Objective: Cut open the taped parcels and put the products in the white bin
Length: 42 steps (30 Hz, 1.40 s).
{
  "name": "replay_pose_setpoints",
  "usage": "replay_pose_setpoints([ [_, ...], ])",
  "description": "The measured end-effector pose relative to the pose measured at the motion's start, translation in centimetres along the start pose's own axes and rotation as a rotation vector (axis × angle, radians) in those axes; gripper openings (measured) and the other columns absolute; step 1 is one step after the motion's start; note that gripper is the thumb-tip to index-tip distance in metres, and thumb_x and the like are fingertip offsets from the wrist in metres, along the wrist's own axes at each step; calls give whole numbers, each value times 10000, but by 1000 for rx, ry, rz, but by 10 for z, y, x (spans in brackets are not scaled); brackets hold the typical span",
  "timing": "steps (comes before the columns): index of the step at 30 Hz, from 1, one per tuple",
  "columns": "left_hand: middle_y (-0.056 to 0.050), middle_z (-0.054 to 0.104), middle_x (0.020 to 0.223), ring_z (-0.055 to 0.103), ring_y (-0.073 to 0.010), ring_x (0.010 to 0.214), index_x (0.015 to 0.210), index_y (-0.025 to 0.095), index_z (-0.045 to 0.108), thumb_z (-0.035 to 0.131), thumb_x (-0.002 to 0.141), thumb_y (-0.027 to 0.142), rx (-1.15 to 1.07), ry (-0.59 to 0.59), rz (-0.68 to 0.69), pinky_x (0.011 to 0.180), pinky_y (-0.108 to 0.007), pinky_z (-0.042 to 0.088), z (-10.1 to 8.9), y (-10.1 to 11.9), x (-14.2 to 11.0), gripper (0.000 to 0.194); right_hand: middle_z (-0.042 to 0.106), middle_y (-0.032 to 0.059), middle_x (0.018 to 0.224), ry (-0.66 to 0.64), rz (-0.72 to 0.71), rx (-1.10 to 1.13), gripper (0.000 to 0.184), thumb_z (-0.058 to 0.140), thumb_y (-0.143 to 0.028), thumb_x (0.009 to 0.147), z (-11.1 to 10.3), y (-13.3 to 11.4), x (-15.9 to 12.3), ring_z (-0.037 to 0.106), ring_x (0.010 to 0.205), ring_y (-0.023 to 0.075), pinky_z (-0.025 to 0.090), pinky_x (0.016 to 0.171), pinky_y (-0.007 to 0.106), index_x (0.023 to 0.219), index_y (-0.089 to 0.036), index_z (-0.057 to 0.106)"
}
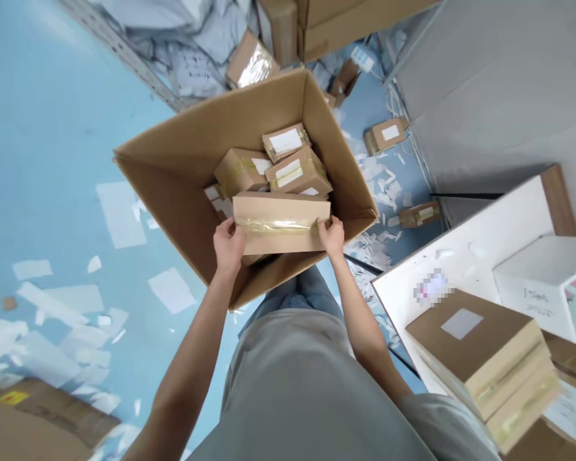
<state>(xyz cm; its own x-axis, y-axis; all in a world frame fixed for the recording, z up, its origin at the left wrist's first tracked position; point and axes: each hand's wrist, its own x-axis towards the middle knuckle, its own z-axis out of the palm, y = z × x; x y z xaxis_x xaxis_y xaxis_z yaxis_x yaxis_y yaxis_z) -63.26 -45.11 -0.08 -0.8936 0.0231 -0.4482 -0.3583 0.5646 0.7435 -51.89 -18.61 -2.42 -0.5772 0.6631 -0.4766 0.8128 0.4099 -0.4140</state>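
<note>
A brown cardboard box point(281, 209) with clear tape along its middle is held level between my two hands. My left hand point(229, 243) grips its left end, thumb on top. At the right end, my right hand point(332, 235) pinches the edge in the same way. This box is over the near part of a large open carton point(173, 157). Inside the carton lie several smaller taped boxes, among them a labelled one point(299, 171), another beside it point(242, 169) and one farther back point(285, 141). The held box hides part of the carton's contents.
On the right, a white table point(480, 256) carries a stacked brown box point(475, 333) and a white bin point(532, 275). Paper scraps point(77, 307) litter the blue floor. Grey bags point(192, 64) lie behind the carton, and small boxes point(386, 136) rest by the grey wall.
</note>
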Motion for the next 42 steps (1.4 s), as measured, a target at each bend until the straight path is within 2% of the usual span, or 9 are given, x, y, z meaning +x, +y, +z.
replay_pose_setpoints([
  [4,-138,813,1440,801,-281,1274,1473,126,779,682,1030,299,-74,122,351,1198,-398,630,-27,68,-38,485,772,234,1511,239,-84,243,603,458,-517,1164,-59,7,-54,728,1430,356,601,1227,484,1579,-144,685],
  [7,-134,809,1462,799,-262,1335,1487,143,781,682,1055,303,-152,61,541,1259,-391,612,-17,114,-64,471,740,232,1553,458,-61,381,664,450,-559,1165,-106,24,-103,712,1455,340,603,1228,485,1648,-142,634],
  [13,-154,778,1551,780,-298,1420,1488,151,803,758,1006,309,-365,-340,693,1341,-438,565,57,173,-141,510,719,217,1569,946,88,562,758,623,-671,1110,-185,86,-218,680,1477,366,564,1279,581,1692,-184,609],
  [17,-159,764,1547,758,-326,1448,1493,176,815,821,988,391,-382,-553,735,1350,-478,552,105,189,-218,549,684,225,1638,1177,209,532,788,637,-700,1105,-222,140,-298,628,1563,387,499,1344,618,1703,-188,605],
  [21,-145,775,1499,755,-335,1430,1494,201,831,844,993,464,-295,-734,869,1323,-488,567,146,197,-308,566,676,230,1669,1335,292,523,799,654,-707,1093,-253,221,-372,604,1602,399,447,1383,652,1693,-179,626],
  [25,-150,773,1507,779,-325,1366,1534,224,812,818,1021,558,-220,-919,975,1270,-486,606,196,191,-406,613,694,234,1673,1408,315,560,820,684,-742,1057,-281,331,-434,604,1617,414,419,1411,663,1630,-156,696],
  [31,-183,738,1586,767,-341,1410,1536,210,787,860,975,607,-248,-1041,994,1284,-522,606,275,160,-539,691,683,193,1711,1389,280,673,864,716,-765,1014,-299,478,-506,607,1635,382,418,1433,628,1638,-168,702],
  [36,-194,774,1555,781,-353,1402,1513,177,794,793,1017,549,-204,-981,993,1313,-555,578,308,155,-600,621,644,187,1754,1292,239,827,899,756,-764,989,-295,540,-538,577,1669,378,400,1454,617,1655,-163,688],
  [42,-142,799,1537,773,-322,1398,1489,221,826,727,1048,490,-58,-954,1039,1229,-462,635,329,181,-624,526,681,176,1718,1278,153,1050,876,819,-748,957,-300,576,-539,651,1611,357,512,1395,568,1616,-180,718],
])
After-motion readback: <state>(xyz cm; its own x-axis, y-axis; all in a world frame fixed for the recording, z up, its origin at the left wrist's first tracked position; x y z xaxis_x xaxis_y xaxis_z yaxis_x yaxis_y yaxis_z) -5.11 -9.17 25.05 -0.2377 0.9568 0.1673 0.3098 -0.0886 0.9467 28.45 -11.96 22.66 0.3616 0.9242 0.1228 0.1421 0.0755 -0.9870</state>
